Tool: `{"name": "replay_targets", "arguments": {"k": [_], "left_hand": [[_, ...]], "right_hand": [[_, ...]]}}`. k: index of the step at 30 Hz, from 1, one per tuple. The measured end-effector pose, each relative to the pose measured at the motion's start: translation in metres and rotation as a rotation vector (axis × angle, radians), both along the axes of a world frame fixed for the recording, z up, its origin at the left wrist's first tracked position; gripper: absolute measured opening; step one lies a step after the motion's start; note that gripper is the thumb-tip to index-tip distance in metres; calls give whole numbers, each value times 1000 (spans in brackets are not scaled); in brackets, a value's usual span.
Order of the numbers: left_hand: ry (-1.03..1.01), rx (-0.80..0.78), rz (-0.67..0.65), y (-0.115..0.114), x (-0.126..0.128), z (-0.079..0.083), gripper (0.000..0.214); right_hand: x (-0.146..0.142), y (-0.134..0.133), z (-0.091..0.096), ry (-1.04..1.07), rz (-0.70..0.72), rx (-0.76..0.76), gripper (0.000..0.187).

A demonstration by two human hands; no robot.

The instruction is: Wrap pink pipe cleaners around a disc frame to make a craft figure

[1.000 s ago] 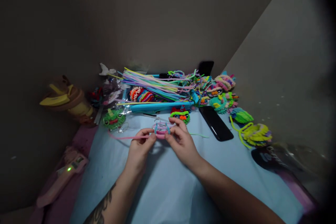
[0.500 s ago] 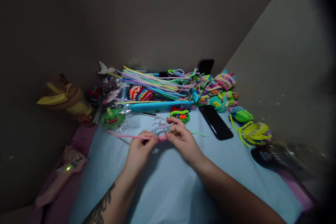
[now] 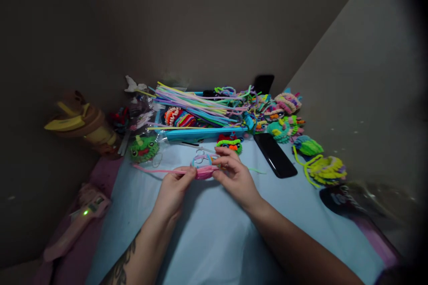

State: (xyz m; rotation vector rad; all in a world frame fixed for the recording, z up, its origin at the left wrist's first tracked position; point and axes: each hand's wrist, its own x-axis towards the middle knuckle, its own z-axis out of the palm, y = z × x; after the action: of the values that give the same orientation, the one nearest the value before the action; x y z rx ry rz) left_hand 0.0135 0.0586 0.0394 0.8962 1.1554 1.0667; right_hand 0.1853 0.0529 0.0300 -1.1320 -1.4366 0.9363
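Between my two hands is a small ring-shaped piece bent from pink, blue and lilac pipe cleaners (image 3: 204, 172). My left hand (image 3: 175, 185) pinches its left end between thumb and fingers. A long pink pipe cleaner (image 3: 154, 171) sticks out leftward from that grip. My right hand (image 3: 236, 180) closes thumb and fingers on the right end, its upper fingers slightly raised. Just behind the piece lie scissors (image 3: 199, 153), partly hidden by it. A green pipe cleaner (image 3: 257, 170) pokes out to the right of my right hand.
A blue tray (image 3: 207, 133) holds many pipe cleaners (image 3: 200, 102). Fuzzy craft figures, including a green one (image 3: 144, 149) and a yellow one (image 3: 326, 170), sit around it. A black phone (image 3: 276, 156) lies at right. A brown cup (image 3: 90, 124) and pink glue gun (image 3: 80, 220) stand left.
My left hand has shifted slightly left, showing more of the pink band. The ring has turned so its front side faces me, and my right fingers have loosened a little.
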Motion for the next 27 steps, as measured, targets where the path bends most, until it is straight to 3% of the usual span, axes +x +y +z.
{"name": "replay_targets", "arguments": {"k": [6, 11, 27], "left_hand": [[352, 227, 86, -7, 3, 4, 20], [319, 294, 58, -10, 7, 0, 16], [-88, -51, 207, -6, 8, -4, 27]], "right_hand": [[-4, -6, 3, -151, -110, 135, 10], [-8, -8, 3, -295, -26, 101, 9], [-2, 5, -14, 285, 28, -217, 10]]}}
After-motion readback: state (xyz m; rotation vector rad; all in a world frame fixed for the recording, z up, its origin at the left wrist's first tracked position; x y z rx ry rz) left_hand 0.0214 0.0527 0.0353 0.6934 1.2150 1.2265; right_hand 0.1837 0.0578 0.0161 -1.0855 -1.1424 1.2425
